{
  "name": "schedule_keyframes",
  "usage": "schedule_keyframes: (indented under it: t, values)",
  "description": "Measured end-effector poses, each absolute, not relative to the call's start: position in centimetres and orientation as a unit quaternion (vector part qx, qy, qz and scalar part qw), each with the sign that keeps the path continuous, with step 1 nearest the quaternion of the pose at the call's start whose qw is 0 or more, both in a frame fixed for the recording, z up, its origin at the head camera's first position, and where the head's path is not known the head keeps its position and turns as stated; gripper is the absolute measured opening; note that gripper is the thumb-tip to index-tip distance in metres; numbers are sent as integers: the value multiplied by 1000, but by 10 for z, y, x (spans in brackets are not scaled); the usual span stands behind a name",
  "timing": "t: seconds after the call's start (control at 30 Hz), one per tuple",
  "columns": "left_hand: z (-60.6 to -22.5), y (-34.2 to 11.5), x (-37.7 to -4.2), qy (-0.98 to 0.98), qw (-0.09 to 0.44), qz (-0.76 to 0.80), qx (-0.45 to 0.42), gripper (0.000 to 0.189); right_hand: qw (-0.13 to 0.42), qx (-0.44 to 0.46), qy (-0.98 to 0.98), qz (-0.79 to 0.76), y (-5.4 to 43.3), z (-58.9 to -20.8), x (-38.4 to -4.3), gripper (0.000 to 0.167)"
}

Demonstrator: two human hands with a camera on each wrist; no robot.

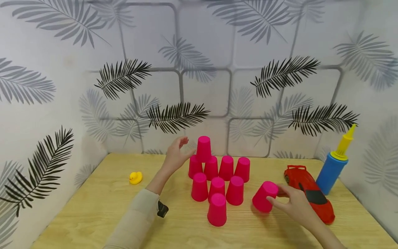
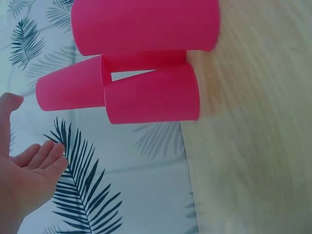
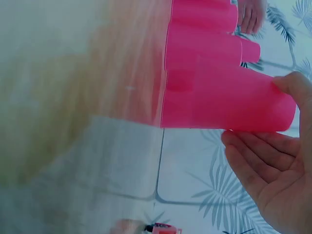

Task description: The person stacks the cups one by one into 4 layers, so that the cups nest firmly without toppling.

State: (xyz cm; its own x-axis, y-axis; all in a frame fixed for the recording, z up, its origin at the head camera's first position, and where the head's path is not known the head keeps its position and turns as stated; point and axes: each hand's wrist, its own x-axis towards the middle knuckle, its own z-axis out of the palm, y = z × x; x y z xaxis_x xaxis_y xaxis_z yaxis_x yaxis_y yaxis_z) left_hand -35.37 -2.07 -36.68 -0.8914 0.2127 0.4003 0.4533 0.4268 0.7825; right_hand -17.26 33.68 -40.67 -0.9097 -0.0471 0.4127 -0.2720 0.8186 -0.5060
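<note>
My right hand grips an upside-down pink cup by its upper part, thumb on one side and fingers on the other. That cup leans slightly, right of the other cups. In the right wrist view, the thumb and fingers lie near the cup's narrow end. My left hand is raised at the back left, palm toward a pink cup stacked on two back-row cups. The left wrist view has this hand with fingers apart from the cups. More inverted pink cups stand in front, with a single cup nearest me.
Right of the cups lies a red toy car, beside an upright blue pump with a yellow top. A yellow rubber duck sits on the left of the wooden table. A leaf-patterned wall rises along the back.
</note>
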Motion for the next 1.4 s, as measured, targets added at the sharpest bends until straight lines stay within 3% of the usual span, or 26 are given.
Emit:
schedule_keyframes:
  t: [0.23,0.6,0.97,1.4]
  values:
    - [-378,-46,-334,-821,103,-512,-230,54,344,51,-891,293,343,-403,-192,30]
    - [-397,-57,-309,-813,41,-503,-289,59,428,9,-822,375,318,-403,-234,36]
    - [-409,-54,-299,-836,-34,-444,-321,64,395,35,-815,423,291,-395,-279,35]
    - [-413,-36,-301,-859,-10,-396,-325,56,321,91,-880,338,281,-384,-313,34]
